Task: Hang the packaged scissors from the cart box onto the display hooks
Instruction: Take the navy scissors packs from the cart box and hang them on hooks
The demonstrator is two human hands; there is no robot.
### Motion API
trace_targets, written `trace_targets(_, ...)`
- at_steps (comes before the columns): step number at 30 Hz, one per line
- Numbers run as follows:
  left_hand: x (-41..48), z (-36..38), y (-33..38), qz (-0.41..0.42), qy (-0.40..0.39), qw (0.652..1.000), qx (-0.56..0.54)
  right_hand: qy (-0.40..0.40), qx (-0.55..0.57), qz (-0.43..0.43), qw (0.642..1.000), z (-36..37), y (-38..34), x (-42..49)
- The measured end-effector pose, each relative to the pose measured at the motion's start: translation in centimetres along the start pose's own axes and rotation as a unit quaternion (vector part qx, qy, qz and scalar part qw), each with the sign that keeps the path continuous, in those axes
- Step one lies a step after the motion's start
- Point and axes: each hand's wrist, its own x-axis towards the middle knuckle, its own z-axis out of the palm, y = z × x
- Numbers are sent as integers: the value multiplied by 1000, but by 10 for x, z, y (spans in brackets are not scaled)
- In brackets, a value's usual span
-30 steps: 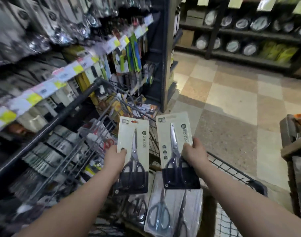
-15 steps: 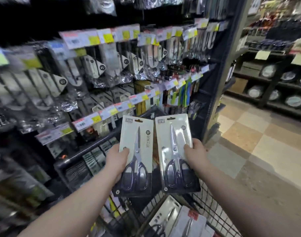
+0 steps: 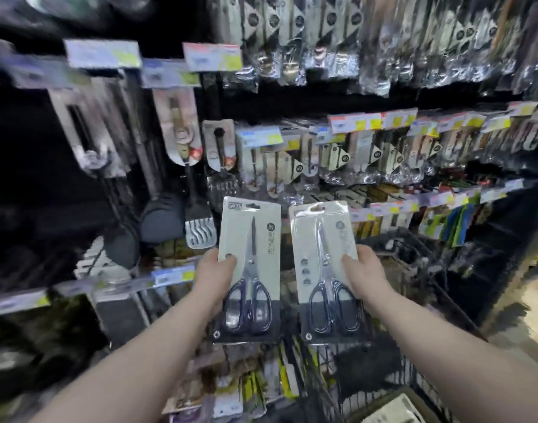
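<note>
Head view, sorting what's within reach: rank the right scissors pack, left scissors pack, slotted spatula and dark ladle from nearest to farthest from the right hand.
1. right scissors pack: gripped at its right edge by the right hand.
2. left scissors pack: just to the left, gripped by the left hand.
3. slotted spatula: hanging behind, up-left of that pack.
4. dark ladle: farther left again.
</note>
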Motion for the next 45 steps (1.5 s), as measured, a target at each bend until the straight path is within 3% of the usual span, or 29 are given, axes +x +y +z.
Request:
trace_targets(10, -71, -257, -26, 11, 173, 985, -16, -140, 25, -104, 984, 178, -105, -148)
trace_targets(17, -114, -381, -36, 8, 265, 964, -19, -214, 41, -153, 964, 267, -166, -226)
trace_targets(30, -98, -479, -27, 41, 336, 939, -61, -256, 75, -215, 940, 360, -247, -246)
trace_targets(45, 35, -533, 4, 63, 338, 937, -66, -225, 148, -252, 930, 451, -360, -171)
